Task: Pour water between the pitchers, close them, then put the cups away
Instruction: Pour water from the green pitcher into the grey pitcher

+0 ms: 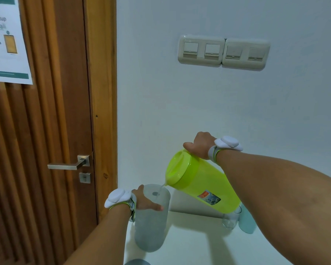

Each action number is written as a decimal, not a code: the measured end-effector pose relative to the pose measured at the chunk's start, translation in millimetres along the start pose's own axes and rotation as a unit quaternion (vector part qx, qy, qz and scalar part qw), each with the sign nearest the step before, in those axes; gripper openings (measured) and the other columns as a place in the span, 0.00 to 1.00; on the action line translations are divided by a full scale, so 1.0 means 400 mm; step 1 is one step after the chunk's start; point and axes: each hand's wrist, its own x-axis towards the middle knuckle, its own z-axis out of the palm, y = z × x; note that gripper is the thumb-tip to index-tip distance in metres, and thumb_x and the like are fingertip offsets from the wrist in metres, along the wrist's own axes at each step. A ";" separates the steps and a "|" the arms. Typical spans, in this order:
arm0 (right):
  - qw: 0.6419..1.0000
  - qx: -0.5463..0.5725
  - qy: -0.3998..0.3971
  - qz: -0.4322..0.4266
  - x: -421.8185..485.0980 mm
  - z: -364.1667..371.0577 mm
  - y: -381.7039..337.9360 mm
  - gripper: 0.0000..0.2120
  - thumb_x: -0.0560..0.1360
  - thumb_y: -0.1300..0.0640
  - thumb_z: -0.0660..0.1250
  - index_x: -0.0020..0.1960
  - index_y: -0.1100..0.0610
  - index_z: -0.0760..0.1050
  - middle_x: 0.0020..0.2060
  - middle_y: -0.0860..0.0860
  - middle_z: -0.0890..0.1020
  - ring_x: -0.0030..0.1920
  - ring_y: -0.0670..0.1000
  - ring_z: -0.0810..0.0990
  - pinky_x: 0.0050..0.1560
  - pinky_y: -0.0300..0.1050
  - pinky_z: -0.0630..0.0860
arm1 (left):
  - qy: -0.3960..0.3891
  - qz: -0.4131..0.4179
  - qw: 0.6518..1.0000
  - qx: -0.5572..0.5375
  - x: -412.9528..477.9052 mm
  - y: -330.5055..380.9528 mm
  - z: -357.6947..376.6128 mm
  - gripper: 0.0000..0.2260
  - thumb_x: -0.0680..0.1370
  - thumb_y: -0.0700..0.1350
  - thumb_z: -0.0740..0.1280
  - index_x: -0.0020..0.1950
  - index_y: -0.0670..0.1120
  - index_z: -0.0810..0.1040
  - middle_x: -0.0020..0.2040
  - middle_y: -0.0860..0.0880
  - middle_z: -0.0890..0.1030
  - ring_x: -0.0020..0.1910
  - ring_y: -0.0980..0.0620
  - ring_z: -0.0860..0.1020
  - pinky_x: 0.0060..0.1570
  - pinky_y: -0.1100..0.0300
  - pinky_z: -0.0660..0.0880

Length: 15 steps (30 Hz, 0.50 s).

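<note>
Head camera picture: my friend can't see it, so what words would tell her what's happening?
A right hand tilts a lime-green pitcher, pouring a thin stream of water into a frosted grey pitcher that the left hand holds on a white table. A clear glass stands further right, by a white wall with light switches and a wooden door.

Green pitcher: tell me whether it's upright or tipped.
Tipped: the green pitcher leans spout-down in the right hand, a thin stream running from it into the clear pitcher.
</note>
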 end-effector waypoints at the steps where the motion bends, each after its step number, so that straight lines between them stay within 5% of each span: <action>1: 1.000 0.000 0.000 0.000 0.000 0.001 0.000 0.20 0.70 0.44 0.63 0.30 0.56 0.62 0.27 0.51 0.67 0.26 0.53 0.65 0.30 0.41 0.61 | 0.000 0.002 1.000 0.000 -0.002 0.002 0.000 0.56 0.47 0.76 0.71 0.71 0.53 0.66 0.61 0.52 0.74 0.58 0.50 0.76 0.59 0.54 0.75; 15: 1.000 -0.002 -0.004 0.010 0.004 0.008 0.006 0.20 0.70 0.43 0.63 0.30 0.55 0.61 0.28 0.51 0.66 0.26 0.52 0.64 0.30 0.41 0.60 | 0.000 0.002 1.000 0.006 -0.015 0.012 -0.005 0.56 0.49 0.76 0.70 0.73 0.53 0.65 0.63 0.52 0.73 0.60 0.49 0.75 0.60 0.54 0.74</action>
